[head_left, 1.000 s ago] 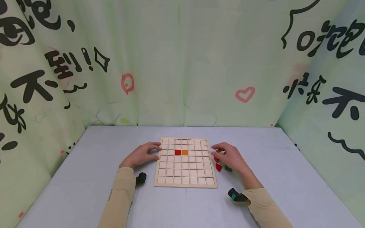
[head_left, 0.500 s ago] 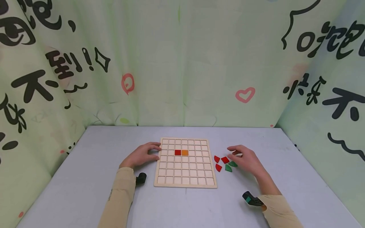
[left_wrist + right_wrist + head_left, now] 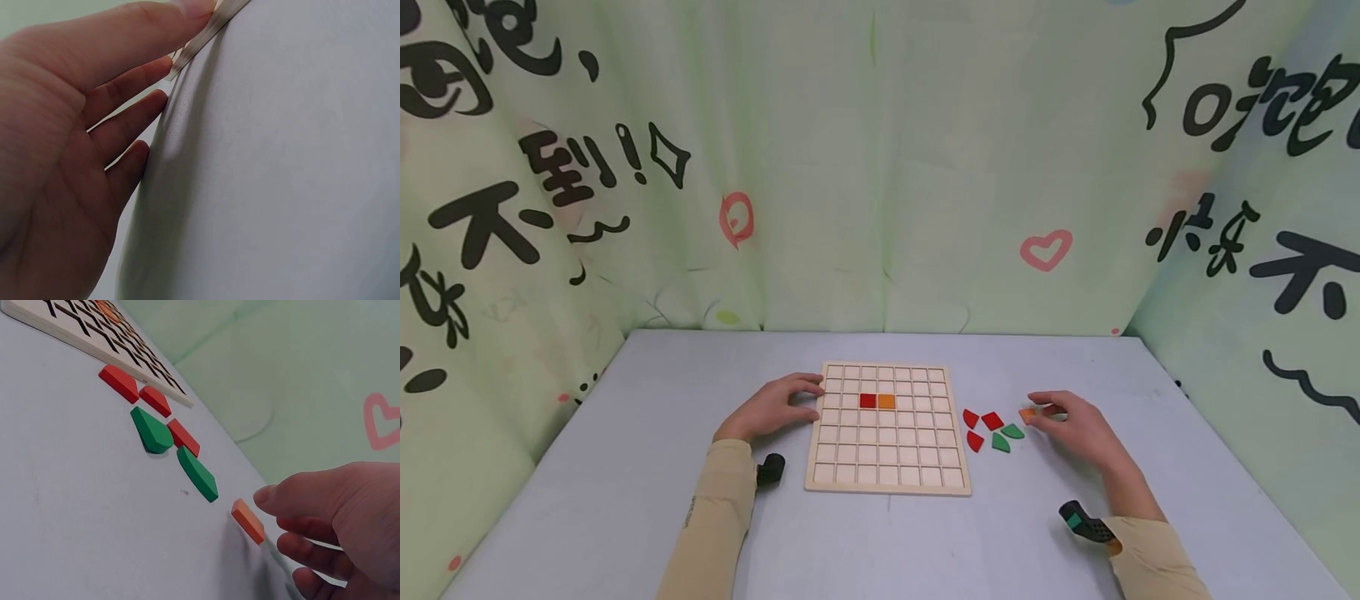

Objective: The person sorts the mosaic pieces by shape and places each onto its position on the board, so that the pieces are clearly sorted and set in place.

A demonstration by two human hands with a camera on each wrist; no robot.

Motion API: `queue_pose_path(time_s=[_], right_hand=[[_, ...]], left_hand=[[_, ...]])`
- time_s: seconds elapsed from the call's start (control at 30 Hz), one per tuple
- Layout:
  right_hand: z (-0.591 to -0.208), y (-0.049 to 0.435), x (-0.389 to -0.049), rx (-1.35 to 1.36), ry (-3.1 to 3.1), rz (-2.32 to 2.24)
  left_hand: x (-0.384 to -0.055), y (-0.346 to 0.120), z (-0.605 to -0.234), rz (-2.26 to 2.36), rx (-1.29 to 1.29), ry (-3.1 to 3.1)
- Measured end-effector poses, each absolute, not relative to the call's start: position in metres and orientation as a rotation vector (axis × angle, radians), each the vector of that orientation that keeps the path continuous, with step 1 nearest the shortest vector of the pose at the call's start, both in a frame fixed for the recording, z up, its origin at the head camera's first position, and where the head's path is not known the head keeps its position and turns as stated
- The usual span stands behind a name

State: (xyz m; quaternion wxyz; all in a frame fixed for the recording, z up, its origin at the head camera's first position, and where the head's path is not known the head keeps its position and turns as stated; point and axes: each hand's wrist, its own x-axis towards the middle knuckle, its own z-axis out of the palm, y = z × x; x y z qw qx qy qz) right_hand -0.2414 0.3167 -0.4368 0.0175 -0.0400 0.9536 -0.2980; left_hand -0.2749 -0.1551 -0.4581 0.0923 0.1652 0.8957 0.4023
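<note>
In the head view a wooden grid board (image 3: 847, 457) lies on the table, with a red square (image 3: 868, 402) and an orange square (image 3: 887, 402) side by side in its cells. My left hand (image 3: 772, 407) rests at the board's left edge, thumb and fingertips against the rim. To the board's right, my right hand (image 3: 1075, 429) is over a loose orange piece (image 3: 248, 522), its thumb and index finger around it. In the right wrist view the thumb tip is right beside this piece; the index finger is hidden, and contact is unclear.
Between the board and my right hand lie red rounded pieces (image 3: 974, 441), a red square (image 3: 992, 421) and two green rounded pieces (image 3: 1001, 442). The white table (image 3: 880, 550) meets a printed curtain (image 3: 880, 167) at its far edge.
My right hand has moved rightwards from the board's right edge, uncovering the red and green pieces. An orange piece now shows at its fingertips. The left hand and board have stayed put.
</note>
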Motion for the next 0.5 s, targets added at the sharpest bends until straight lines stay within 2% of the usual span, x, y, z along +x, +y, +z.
queue_pose_path(time_s=[0.5], right_hand=[[-0.4451, 0.3177, -0.2441, -0.180, 3.010, -0.900]], left_hand=[[-0.2753, -0.1553, -0.4578, 1.183, 0.493, 2.661]])
